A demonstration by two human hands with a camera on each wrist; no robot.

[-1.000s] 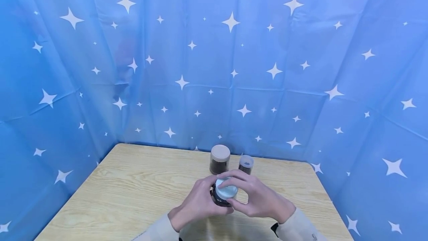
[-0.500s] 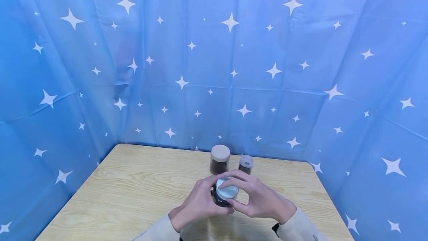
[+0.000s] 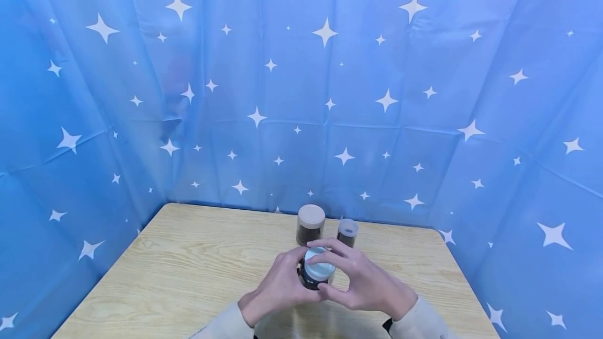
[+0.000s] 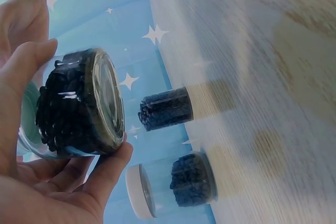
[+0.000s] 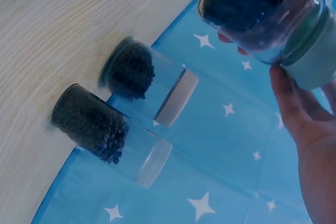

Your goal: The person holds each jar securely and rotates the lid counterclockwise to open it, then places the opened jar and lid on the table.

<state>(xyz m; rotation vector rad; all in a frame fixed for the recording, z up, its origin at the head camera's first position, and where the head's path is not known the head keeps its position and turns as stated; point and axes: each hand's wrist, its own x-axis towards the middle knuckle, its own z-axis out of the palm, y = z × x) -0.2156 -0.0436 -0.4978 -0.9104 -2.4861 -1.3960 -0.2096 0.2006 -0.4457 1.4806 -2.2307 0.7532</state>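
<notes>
A clear jar [image 4: 73, 103] of black beans or seeds is held above the table by both hands. My left hand [image 3: 281, 284] wraps round the jar's body, its thumb and fingers on the glass. On top sits a pale mint-green lid [image 3: 319, 264], pinched at its rim by the fingers and thumb of my right hand [image 3: 365, 279]. The same lid shows on the jar's neck in the right wrist view, where part of the hand is out of frame.
Behind the hands stand a jar with a whitish lid [image 3: 311, 217] and a narrower clear container with a translucent lid [image 3: 348, 228], both partly filled with dark pieces. They stand on a wood-grain table [image 3: 188, 260] before a blue star-patterned curtain [image 3: 301, 93].
The right fingers and thumb have shifted slightly on the lid's rim, and the lid sits a touch higher in the view. Both hands keep their grip in nearly the same place.
</notes>
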